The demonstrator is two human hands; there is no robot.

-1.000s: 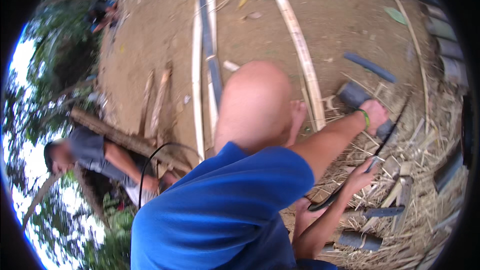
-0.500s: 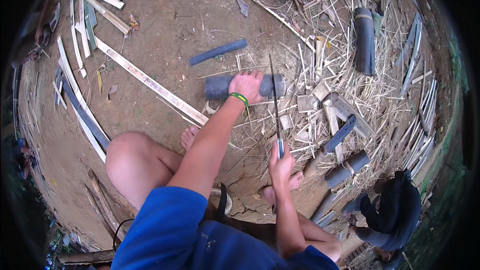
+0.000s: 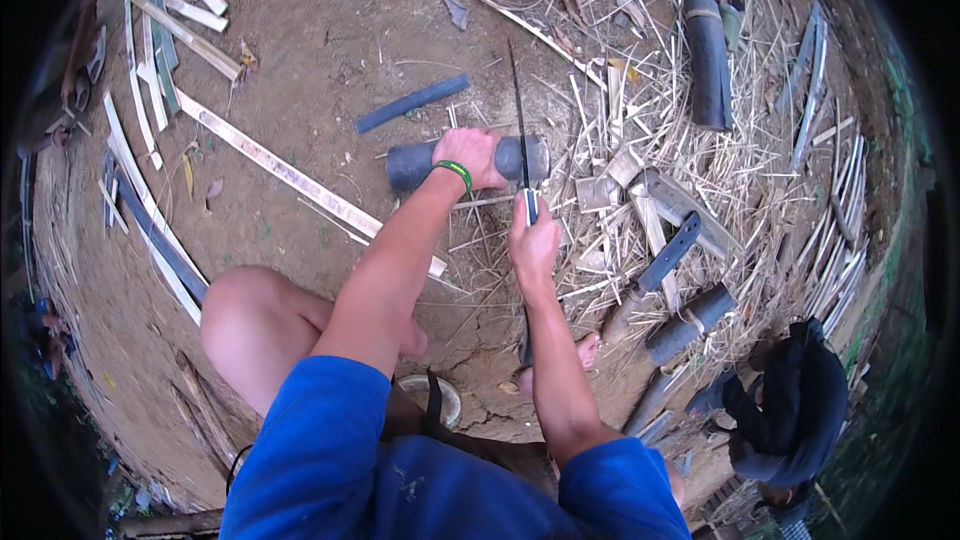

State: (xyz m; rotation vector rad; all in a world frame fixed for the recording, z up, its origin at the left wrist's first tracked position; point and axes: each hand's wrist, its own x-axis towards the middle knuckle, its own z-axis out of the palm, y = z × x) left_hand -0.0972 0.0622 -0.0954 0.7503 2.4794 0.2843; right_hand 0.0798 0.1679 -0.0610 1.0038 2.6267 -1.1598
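Observation:
My left hand (image 3: 468, 157) is wrapped over a dark bamboo section (image 3: 408, 168) that lies crosswise on the ground, pressing it down. In my right hand (image 3: 535, 240) is the pale-and-dark handle of a hand saw (image 3: 518, 105). Its long thin blade crosses the bamboo near the right end, just right of my left hand, and points away from me. How deep the blade sits in the bamboo I cannot tell. Beyond the section lies a narrow dark bamboo strip (image 3: 412, 103).
Pale split strips (image 3: 270, 165) lie to the left. Shavings and offcuts (image 3: 640, 170) cover the ground at right, with a machete-like dark blade (image 3: 670, 252) and other bamboo sections (image 3: 707, 65). A crouching person in dark clothes (image 3: 790, 410) is at lower right.
My right hand has pushed the saw forward, so its handle is now close to the bamboo. My left hand keeps its grip, and the whole view has shifted slightly.

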